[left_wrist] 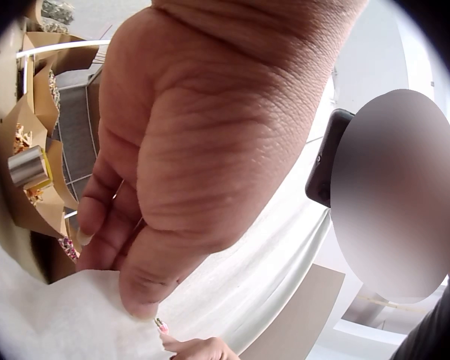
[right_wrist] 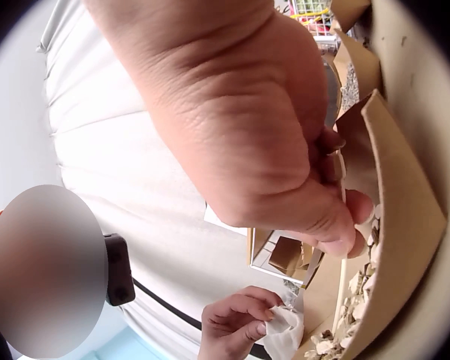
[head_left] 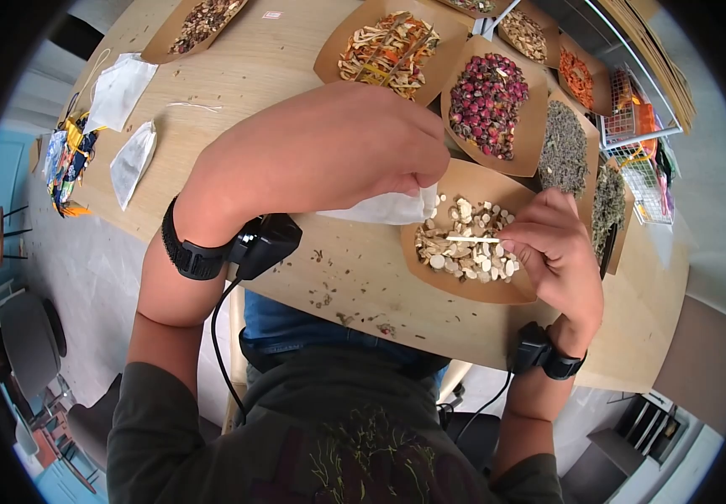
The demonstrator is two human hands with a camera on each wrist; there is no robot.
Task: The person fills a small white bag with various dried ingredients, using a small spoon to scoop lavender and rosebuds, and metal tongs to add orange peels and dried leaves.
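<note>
My left hand [head_left: 329, 151] pinches the edge of a white fabric pouch [head_left: 384, 208] between thumb and fingers, beside the near cardboard tray [head_left: 472, 289]. Pale dried root slices [head_left: 465, 217] lie in that tray. Over its right side, the fingertips of my right hand [head_left: 558, 256] pinch a thin, pale strip [head_left: 474, 239]. In the right wrist view the strip [right_wrist: 342, 289] runs down toward the slices. The pouch [left_wrist: 82, 315] fills the lower left of the left wrist view, its inside hidden.
Trays of rosebuds [head_left: 489, 101], orange-and-cream shreds with metal tongs [head_left: 401, 50] and grey-green herbs [head_left: 563, 147] stand beyond. Two more pouches [head_left: 134, 164] [head_left: 119, 92] lie left, near patterned cloth pieces [head_left: 69, 160]. Crumbs [head_left: 325, 286] dot the near table edge. A wire rack [head_left: 644, 176] stands right.
</note>
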